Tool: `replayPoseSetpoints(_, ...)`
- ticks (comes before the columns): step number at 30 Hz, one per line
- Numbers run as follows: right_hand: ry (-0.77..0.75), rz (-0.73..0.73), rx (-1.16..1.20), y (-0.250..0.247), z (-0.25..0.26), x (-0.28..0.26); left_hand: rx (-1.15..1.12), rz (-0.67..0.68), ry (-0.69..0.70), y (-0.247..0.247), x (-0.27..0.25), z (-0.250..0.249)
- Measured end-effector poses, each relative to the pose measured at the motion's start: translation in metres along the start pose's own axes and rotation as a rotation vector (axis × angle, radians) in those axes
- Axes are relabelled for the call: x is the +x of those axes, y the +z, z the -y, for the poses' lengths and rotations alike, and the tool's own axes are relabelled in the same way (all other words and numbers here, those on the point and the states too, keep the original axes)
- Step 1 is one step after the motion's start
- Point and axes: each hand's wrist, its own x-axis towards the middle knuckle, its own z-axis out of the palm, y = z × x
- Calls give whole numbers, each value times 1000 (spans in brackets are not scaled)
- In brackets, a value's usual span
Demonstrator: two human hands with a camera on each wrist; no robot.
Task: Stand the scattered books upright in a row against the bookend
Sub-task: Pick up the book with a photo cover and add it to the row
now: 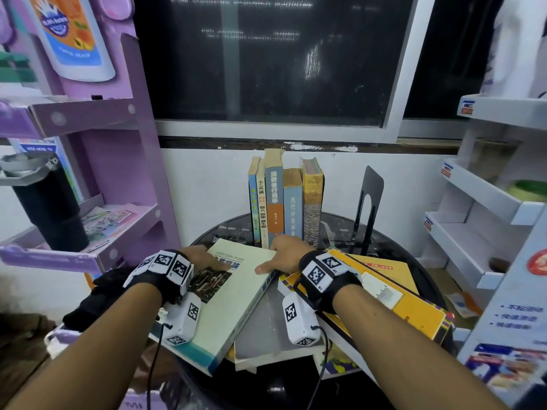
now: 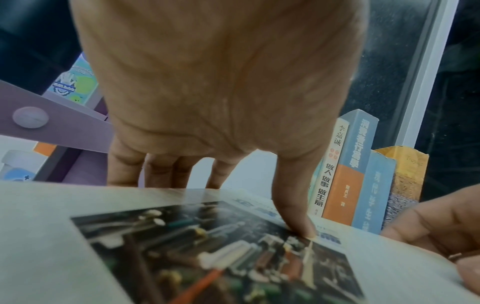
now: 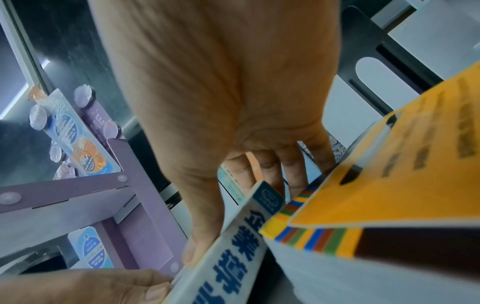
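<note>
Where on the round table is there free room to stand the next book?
A bare gap lies between the yellow-spined book, which ends the standing row, and the black bookend. Another bare strip is left of the row, by the purple shelf. The table's front is crowded with flat books under both hands.

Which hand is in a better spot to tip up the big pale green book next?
Probably the right hand. It grips the spine edge of the pale green book, the side nearest the standing row. The left hand holds the far edge, thumb on the cover, so it suits steadying.
</note>
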Motion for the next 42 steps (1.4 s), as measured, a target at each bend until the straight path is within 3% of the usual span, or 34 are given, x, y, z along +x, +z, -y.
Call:
replayPoseSetpoints(6,-21,-39,121,-2,0,-1,-67,-9,6,-5,-4,1)
replayPoseSetpoints(11,-38,-58,244,-7,5,-6,-96,-105,11,-19,10,17)
replayPoseSetpoints(14,-41,-11,425,-11,12,-13,-144,-159,70,-29,25,28)
replayPoseSetpoints(16,-31,17,542,-15,18,-18,-195,-170,140,-31,-2,11)
replayPoseSetpoints(23,-98,-54,607,-30,27,-34,-449,-220,272,-35,-39,-1)
replayPoseSetpoints(28,-138,-80,726,-43,25,-43,-586,-281,365,-49,-37,4)
replayPoseSetpoints(32,-171,-127,852,-57,22,-56,-761,-344,441,-49,-60,-20)
replayPoseSetpoints(42,-344,-304,698,-100,11,-97,-971,-388,693,-38,-84,-68)
